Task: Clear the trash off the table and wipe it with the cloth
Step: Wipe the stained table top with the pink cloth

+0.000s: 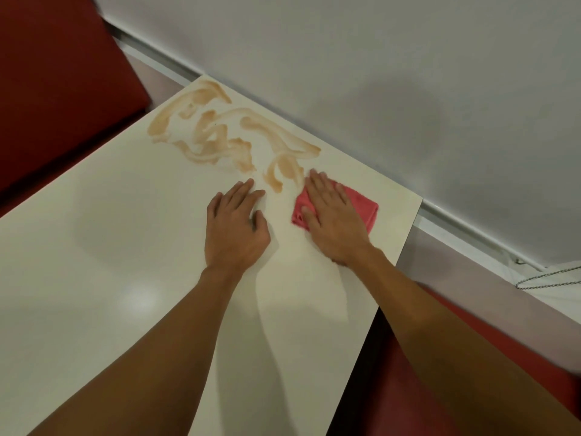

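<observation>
Cloth (366,209): one, pink, lay flat on the table (94,247) under the right hand (333,218), fingers straight, close together.
Left hand (235,228): rested beside it, fingers relaxed.
Smear (220,136): one brown patch, just past the fingertips.

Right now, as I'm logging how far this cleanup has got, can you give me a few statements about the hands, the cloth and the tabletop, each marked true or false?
1. The right hand lies flat on the red cloth. True.
2. The left hand holds a piece of trash. False: it holds nothing and rests on the bare table.
3. Brown smears cover the far part of the table, near the wall. True.
4. The cloth lies at the table's far left corner. False: it sits at the near right end of the smears, close to the table's right edge.
5. Both hands press on the cloth. False: only the right hand does.
</observation>
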Demonstrator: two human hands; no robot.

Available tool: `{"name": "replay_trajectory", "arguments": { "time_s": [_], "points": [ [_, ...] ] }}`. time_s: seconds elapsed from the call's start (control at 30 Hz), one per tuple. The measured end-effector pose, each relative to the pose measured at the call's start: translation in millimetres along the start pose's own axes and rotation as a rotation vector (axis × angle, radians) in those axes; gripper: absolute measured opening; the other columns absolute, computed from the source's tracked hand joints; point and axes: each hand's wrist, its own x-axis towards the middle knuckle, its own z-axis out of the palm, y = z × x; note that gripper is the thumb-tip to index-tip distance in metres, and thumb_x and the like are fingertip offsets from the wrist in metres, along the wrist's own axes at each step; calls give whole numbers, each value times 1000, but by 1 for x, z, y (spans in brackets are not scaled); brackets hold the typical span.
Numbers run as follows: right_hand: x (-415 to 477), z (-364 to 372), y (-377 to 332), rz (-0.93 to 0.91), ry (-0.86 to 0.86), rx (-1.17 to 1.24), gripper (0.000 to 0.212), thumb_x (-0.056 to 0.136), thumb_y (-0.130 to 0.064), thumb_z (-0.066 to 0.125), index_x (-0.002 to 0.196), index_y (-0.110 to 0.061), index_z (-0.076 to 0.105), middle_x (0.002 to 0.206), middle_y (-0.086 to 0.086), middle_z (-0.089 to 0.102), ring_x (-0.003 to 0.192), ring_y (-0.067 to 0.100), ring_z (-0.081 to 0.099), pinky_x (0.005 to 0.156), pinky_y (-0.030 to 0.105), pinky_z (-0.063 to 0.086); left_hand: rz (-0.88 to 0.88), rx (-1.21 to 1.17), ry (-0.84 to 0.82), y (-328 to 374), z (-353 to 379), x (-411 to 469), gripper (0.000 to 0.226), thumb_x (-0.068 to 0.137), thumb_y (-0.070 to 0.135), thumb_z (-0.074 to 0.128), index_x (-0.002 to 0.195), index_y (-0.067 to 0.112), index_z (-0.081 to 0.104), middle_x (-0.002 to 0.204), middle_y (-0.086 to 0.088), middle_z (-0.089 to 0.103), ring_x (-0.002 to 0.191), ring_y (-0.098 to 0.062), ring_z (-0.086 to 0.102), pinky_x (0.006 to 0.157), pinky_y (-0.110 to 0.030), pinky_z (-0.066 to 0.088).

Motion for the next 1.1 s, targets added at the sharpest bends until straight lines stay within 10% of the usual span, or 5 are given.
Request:
{"name": "replay_trajectory", "arguments": {
  "time_s": [0.23, 0.47, 0.67, 0.9, 1.1],
  "points": [
    [32, -6, 17, 333, 59, -24, 67, 110, -42, 14, 168, -10, 4, 177, 6, -2, 162, 17, -4, 132, 40, -1, -17, 1, -2, 0, -1, 0, 47, 94, 27, 48, 139, 25, 63, 159, 5, 49, 151, -11, 37, 126, -43, 21],
    [-20, -9, 23, -174, -17, -21, 59, 115, -41, 21, 169, -21, 8, 176, -8, -1, 160, 3, -9, 132, 34, 0, -10, -9, 15, -3, 1, -1, 44, 95, 23, 52, 137, 24, 64, 158, 4, 51, 150, -12, 39, 126, -42, 22],
    [27, -4, -1, 260, 54, -21, 69, 108, -45, 12, 168, -12, 5, 177, 3, -1, 162, 17, -5, 132, 43, 1, -57, 0, 66, -2, 0, -3, 41, 93, 21, 56, 133, 23, 67, 154, 2, 55, 147, -15, 43, 125, -43, 23],
    [-47, 2, -5, -158, -16, -50, 67, 112, -51, 19, 169, -20, 6, 176, -6, -4, 161, 7, -11, 132, 40, 2, -55, -94, 28, -15, -9, -2, 38, 94, 13, 59, 129, 22, 70, 151, 3, 58, 145, -15, 46, 121, -39, 28],
    [17, 7, -32, 403, 73, -29, 73, 108, -50, 11, 167, -8, 1, 176, 10, -5, 162, 22, -7, 132, 46, 0, 10, -156, 29, -37, -22, -10, 39, 94, 19, 56, 130, 16, 71, 150, -2, 59, 144, -21, 48, 119, -40, 37]
  ]
}}
